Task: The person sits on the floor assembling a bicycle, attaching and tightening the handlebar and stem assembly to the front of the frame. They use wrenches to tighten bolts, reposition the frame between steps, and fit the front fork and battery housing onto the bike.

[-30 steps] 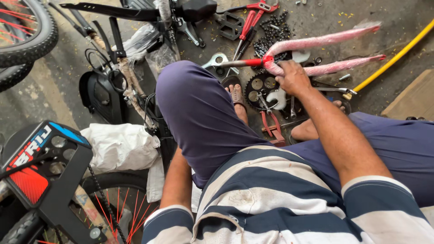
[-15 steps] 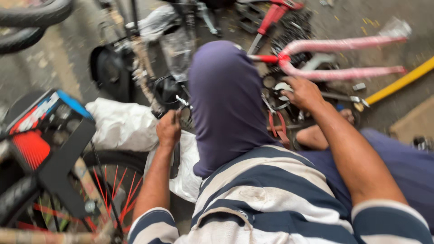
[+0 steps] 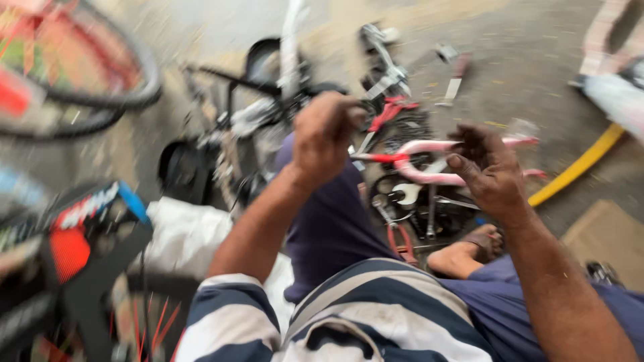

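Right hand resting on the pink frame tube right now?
No. The right hand is raised with its fingers loosely curled, in front of the pink frame tube lying on the ground, not gripping it.

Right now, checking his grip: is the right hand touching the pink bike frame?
Cannot tell. In the blurred head view, the right hand overlaps the pink bike frame, hiding any contact or gap.

Blurred view with few packages or labels. At lower left, a red, blue and black panel (image 3: 80, 228) carrying a printed label with white lettering, tilted, beside a spoked wheel. Just right of it, a crumpled white plastic bag (image 3: 181, 238) lying on the ground. At lower right, a flat brown cardboard piece (image 3: 607, 241). No screens or signs.
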Action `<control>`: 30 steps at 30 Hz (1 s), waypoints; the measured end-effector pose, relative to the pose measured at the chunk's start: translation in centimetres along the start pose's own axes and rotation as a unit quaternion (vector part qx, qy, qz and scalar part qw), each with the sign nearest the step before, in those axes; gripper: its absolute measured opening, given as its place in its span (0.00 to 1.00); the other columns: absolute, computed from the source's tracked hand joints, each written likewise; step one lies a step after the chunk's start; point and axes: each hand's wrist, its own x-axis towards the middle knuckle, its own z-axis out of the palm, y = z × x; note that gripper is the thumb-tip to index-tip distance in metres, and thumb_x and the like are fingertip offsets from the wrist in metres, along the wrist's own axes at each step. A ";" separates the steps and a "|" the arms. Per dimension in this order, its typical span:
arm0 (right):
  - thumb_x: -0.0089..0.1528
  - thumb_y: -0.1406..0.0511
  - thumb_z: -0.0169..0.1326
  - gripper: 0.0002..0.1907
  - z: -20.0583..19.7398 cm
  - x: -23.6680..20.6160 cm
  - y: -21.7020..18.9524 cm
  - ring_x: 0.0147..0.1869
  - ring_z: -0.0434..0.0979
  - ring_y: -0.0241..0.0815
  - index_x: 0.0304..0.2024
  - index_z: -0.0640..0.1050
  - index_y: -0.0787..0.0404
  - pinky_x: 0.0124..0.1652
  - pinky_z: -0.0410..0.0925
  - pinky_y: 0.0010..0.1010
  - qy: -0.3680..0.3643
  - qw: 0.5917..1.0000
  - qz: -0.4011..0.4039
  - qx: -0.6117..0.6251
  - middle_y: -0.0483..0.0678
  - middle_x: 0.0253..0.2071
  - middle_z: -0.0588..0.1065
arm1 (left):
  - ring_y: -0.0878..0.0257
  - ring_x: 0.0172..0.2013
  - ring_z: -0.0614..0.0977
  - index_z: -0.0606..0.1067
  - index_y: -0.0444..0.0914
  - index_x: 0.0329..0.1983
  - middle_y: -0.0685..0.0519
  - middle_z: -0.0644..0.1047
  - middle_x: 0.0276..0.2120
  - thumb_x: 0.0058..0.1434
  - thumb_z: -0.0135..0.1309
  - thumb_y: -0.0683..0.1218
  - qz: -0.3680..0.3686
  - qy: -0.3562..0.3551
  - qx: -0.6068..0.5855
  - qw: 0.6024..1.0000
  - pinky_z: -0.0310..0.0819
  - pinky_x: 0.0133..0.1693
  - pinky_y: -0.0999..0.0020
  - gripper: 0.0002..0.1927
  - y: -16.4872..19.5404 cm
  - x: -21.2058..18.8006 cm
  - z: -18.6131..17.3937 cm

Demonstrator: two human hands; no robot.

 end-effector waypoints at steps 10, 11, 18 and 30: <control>0.67 0.69 0.58 0.17 -4.5 -7.0 2.8 0.53 0.79 0.35 0.58 0.75 0.65 0.54 0.71 0.26 0.138 0.977 0.129 0.095 0.46 0.48 0.80 | 0.71 0.33 0.72 0.76 0.33 0.40 0.58 0.74 0.30 0.78 0.47 0.50 -0.281 -0.224 -0.358 0.862 0.68 0.36 0.73 0.16 -1.0 -3.1 16.8; 0.67 0.69 0.58 0.16 -4.0 -7.4 3.9 0.51 0.78 0.34 0.57 0.76 0.65 0.53 0.71 0.25 0.154 0.971 0.135 0.122 0.46 0.47 0.80 | 0.70 0.34 0.74 0.76 0.33 0.42 0.57 0.76 0.31 0.77 0.48 0.51 -0.287 -0.235 -0.354 0.859 0.70 0.38 0.73 0.16 -1.6 -3.7 17.4; 0.66 0.67 0.59 0.15 -2.2 -6.9 8.9 0.47 0.77 0.29 0.54 0.77 0.64 0.47 0.71 0.22 0.191 0.946 0.160 0.208 0.42 0.46 0.79 | 0.47 0.52 0.81 0.59 0.30 0.70 0.37 0.77 0.52 0.54 0.65 0.67 -0.164 -0.311 -0.105 0.930 0.73 0.53 0.57 0.52 -2.9 -4.6 18.7; 0.69 0.69 0.50 0.13 -2.5 -7.2 9.0 0.50 0.80 0.35 0.55 0.76 0.67 0.54 0.72 0.26 0.179 0.907 0.201 0.324 0.47 0.47 0.79 | 0.37 0.62 0.72 0.50 0.32 0.76 0.29 0.69 0.62 0.50 0.65 0.75 -0.145 -0.406 0.005 0.902 0.67 0.61 0.48 0.66 -3.7 -4.7 19.9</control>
